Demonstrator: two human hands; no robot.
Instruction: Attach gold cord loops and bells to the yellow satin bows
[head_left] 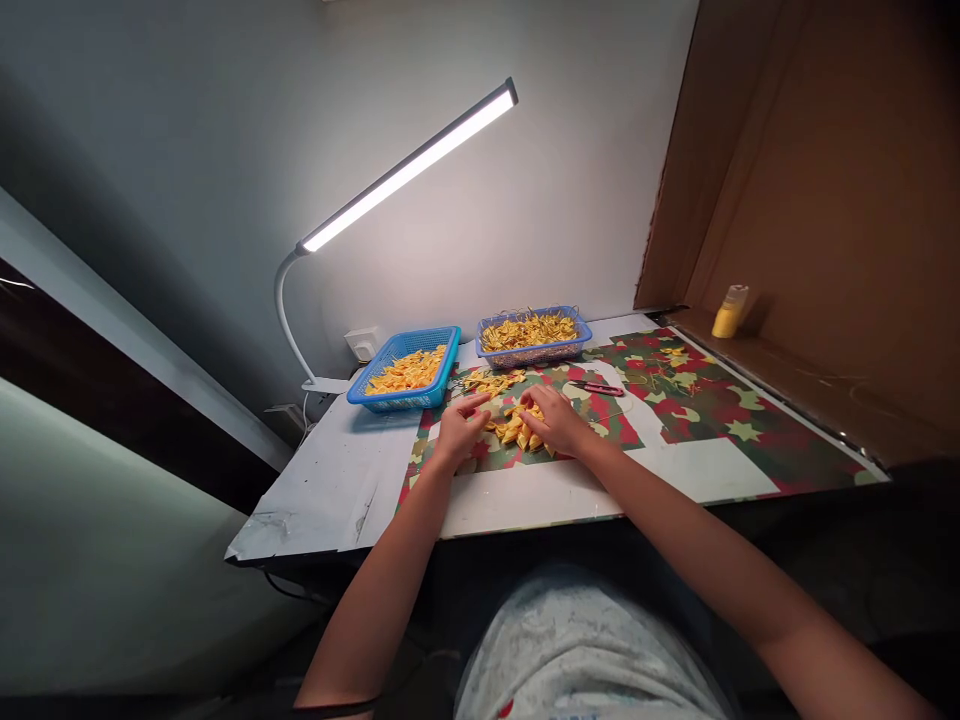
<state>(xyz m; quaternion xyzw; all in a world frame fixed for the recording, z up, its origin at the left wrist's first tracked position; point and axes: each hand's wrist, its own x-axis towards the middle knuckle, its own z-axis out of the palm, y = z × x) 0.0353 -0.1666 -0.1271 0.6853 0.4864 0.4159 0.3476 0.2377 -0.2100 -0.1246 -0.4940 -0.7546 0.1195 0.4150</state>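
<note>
A small heap of yellow folded pieces, like ribbon bows (517,430), lies on the camouflage-patterned sheet between my two hands. My left hand (459,432) is at the heap's left side, fingers apart and nothing in them. Over the heap's right edge my right hand (556,420) curves with its fingers spread, touching the pieces; its thumb is hard to make out. Just beyond the hands is a looser group of yellow pieces with thin strings (491,381). A pair of pink-handled thread snips (598,388) lies behind my right hand.
At the back stand a blue basket (448,362) of yellow pieces and a purple-blue basket (579,347) of stringy yellow pieces. A lit lamp (412,168) hangs over the table (337,475). Yellow scraps (673,352) lie at right. A yellow-filled bottle (729,312) stands on the brown ledge.
</note>
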